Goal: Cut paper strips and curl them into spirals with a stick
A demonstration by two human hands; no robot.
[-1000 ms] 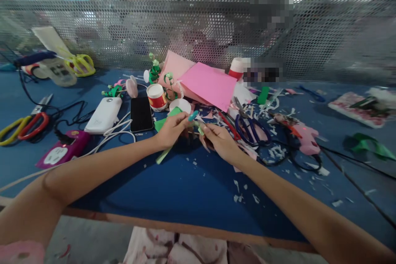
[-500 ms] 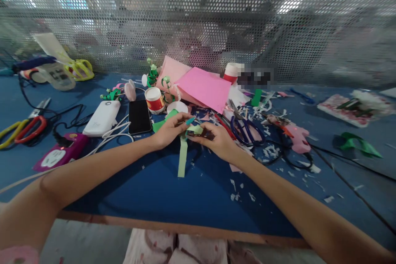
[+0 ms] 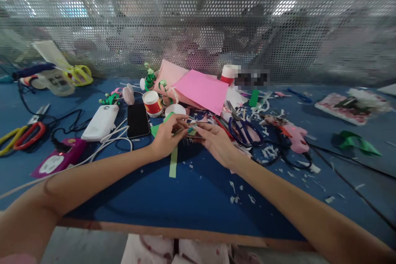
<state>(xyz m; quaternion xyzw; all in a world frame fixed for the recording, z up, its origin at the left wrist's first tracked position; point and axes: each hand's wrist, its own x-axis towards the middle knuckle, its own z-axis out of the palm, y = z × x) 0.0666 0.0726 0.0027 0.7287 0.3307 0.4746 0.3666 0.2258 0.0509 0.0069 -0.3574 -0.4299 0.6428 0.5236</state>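
Note:
A pale green paper strip point(image 3: 173, 164) hangs down from my left hand point(image 3: 168, 136), whose thumb and fingers are closed on its upper part. My right hand point(image 3: 215, 139) meets it at the fingertips, pinching the other end of the same strip. The strip's upper part is mostly hidden between the fingers. Just behind my left hand lies a darker green paper piece point(image 3: 156, 129). A white round lid point(image 3: 175, 109) and an open red-and-white tub point(image 3: 152, 104) stand beyond the hands.
To the left are a black phone point(image 3: 137, 120), a white power bank point(image 3: 101, 123), a purple power strip point(image 3: 60, 157) and red-and-yellow scissors point(image 3: 29, 130). Pink paper point(image 3: 202, 90) lies behind. On the right are blue-handled scissors point(image 3: 245, 132), a pink glue gun point(image 3: 297, 137), cables and scraps.
My hands have come closer together, and the fingertips now meet over the strip. The strip's loop between them is now mostly covered. Its hanging end has shifted slightly left.

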